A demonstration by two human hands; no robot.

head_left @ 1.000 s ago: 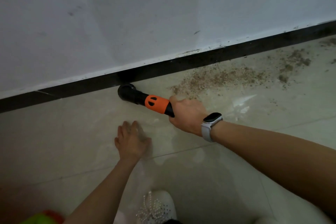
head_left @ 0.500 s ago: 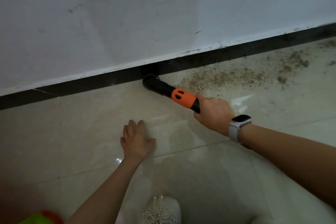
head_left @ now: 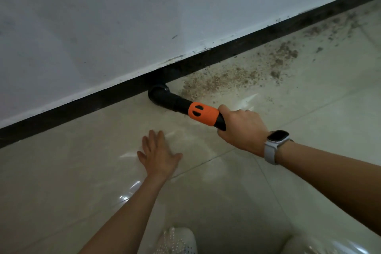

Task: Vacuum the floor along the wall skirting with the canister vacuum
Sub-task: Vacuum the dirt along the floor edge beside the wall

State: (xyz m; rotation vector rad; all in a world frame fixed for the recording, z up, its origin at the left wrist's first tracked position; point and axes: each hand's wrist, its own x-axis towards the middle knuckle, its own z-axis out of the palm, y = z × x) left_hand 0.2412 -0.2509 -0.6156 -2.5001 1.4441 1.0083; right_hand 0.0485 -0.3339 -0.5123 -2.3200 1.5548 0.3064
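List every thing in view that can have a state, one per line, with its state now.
vacuum nozzle: tip down on the floor, against the skirting
right hand: grips the nozzle handle behind the orange collar
left hand: flat on the floor, fingers spread, holding nothing
debris: scattered on the tiles right of the nozzle, not yet picked up
skirting: black, dusty toward the right
watch: on the right wrist, screen dark

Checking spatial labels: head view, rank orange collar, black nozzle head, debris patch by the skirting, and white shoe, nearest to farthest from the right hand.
1. orange collar: touching the right hand, just left of the knuckles.
2. black nozzle head: further left, at the skirting.
3. debris patch and white shoe: too close to call; debris beyond the hand by the wall, shoe near the bottom edge.
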